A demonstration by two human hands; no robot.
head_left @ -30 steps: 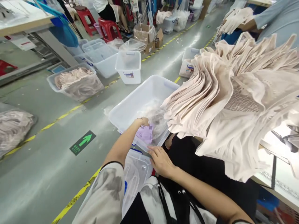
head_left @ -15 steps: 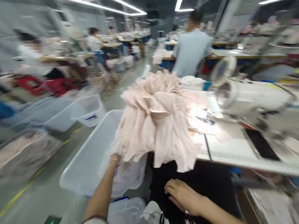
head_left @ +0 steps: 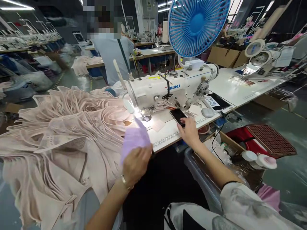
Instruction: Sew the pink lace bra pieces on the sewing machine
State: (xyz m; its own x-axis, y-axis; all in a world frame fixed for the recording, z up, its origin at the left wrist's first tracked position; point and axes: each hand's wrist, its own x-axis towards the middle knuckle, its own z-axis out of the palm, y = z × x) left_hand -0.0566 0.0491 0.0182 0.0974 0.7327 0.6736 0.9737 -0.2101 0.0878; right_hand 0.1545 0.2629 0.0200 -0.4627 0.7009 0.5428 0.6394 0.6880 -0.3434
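Note:
My left hand is closed around a thin light purple piece of fabric, blurred by motion, lifted in front of the sewing machine's needle area. My right hand rests at the near end of a black phone, fingers stretched out and touching it; the phone lies flat on the white table. Behind both hands stands a white sewing machine with its lamp lit. A large heap of pale pink fabric pieces spreads to the left of my left hand. A small pink scrap lies beside the needle.
A blue fan stands above the machine. Another phone and a pale rounded case lie on the table's right. Below are a plastic bin and a red chair. A person in light blue is beyond the machine.
The view has swung right towards the machine. My left hand has come up from the bin beside the heap with purple fabric; my right hand has moved from my lap to the phone.

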